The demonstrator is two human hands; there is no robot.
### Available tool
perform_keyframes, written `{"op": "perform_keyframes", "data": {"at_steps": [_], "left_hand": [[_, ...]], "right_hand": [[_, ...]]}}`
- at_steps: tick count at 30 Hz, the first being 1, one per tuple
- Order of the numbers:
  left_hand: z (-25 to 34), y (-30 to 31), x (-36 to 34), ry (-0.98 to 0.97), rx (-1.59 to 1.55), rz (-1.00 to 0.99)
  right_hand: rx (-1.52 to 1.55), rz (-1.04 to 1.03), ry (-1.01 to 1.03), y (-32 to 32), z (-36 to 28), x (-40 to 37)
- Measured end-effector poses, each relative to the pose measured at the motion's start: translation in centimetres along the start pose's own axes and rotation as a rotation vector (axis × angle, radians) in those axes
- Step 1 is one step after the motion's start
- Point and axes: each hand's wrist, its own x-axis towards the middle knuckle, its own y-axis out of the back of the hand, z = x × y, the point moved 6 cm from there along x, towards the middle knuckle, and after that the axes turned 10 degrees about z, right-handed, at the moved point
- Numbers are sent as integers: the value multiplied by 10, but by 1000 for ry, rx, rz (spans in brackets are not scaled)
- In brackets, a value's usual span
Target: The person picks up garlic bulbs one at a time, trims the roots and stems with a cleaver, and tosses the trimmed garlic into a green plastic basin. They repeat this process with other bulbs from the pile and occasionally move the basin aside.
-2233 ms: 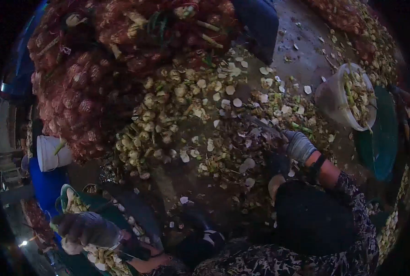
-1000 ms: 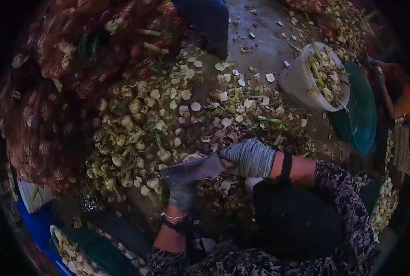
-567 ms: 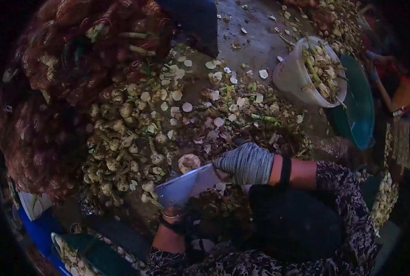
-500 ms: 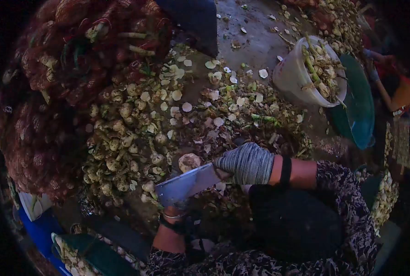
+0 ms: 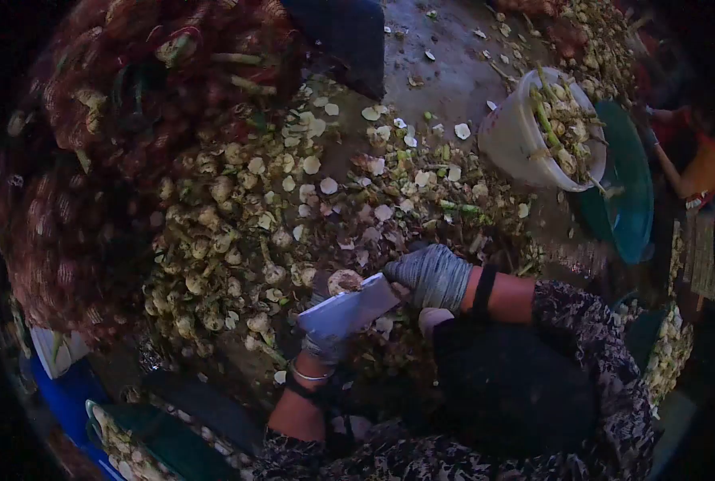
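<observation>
The left hand (image 5: 325, 346) now shows more glove below the wide knife (image 5: 345, 311); its fingers are mostly covered, so I cannot tell their closing. The right hand (image 5: 431, 276) stays closed on the handle. The bulb (image 5: 344, 282), just beyond the blade, shows smaller than before.

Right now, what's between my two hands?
In the head view, a broad knife spans from the right hand to the left hand, partly covering the latter, with a bulb at its upper edge.
</observation>
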Motion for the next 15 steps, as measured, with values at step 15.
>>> {"op": "perform_keyframes", "data": {"at_steps": [15], "left_hand": [[29,51,1,-230,-396,868]], "right_hand": [[788,199,-149,28,-7,25]]}}
